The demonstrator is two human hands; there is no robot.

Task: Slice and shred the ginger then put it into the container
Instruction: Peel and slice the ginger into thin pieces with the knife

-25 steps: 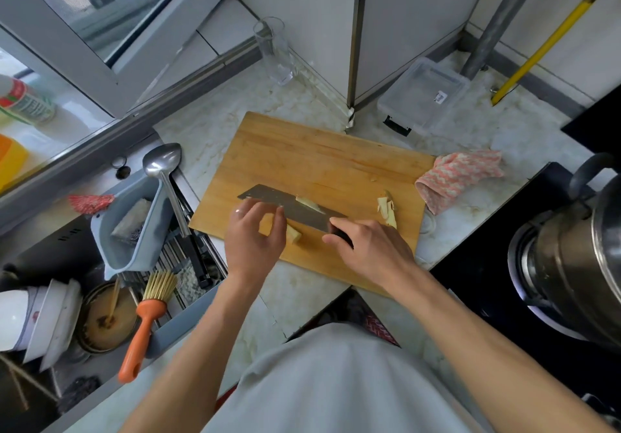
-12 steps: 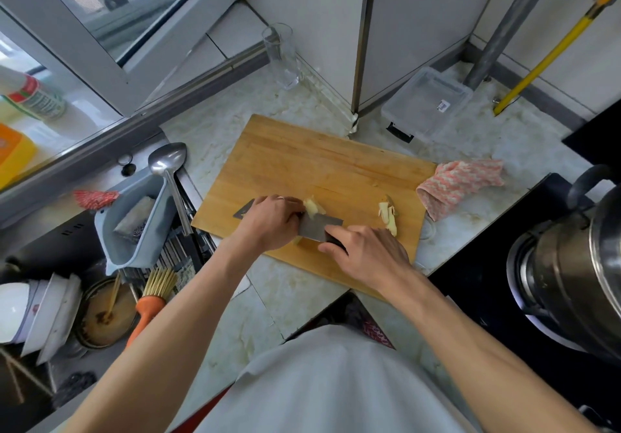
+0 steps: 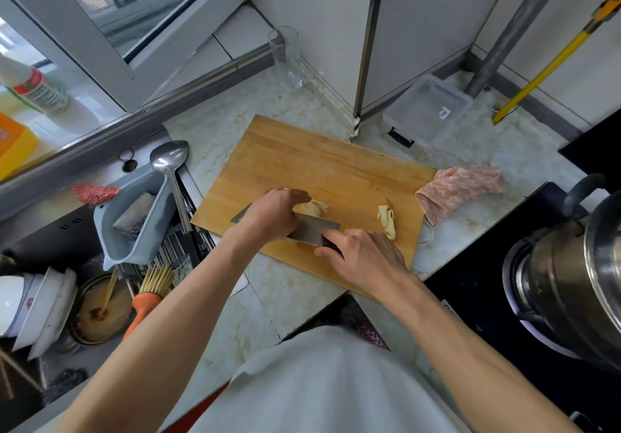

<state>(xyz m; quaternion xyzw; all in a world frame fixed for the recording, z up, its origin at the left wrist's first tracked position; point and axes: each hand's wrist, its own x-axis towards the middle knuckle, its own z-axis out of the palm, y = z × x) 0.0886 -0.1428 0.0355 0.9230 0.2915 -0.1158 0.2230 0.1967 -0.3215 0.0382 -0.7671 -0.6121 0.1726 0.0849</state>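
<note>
Marble worktop (image 3: 232, 318) bearing one board (image 3: 312, 163). Right hand (image 3: 364, 258) grips one knife (image 3: 314, 229); left hand (image 3: 275, 214), fingers straight, presses ginger (image 3: 316, 206) beyond the blade. A second ginger pile (image 3: 386, 217) lies right. One container (image 3: 428, 106) stands behind.

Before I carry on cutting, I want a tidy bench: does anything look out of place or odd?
Little stands out. A pink cloth lies crumpled against the cutting board's right edge, and ginger scraps sit apart from the knife. The clear container sits unfilled in the corner.
</note>
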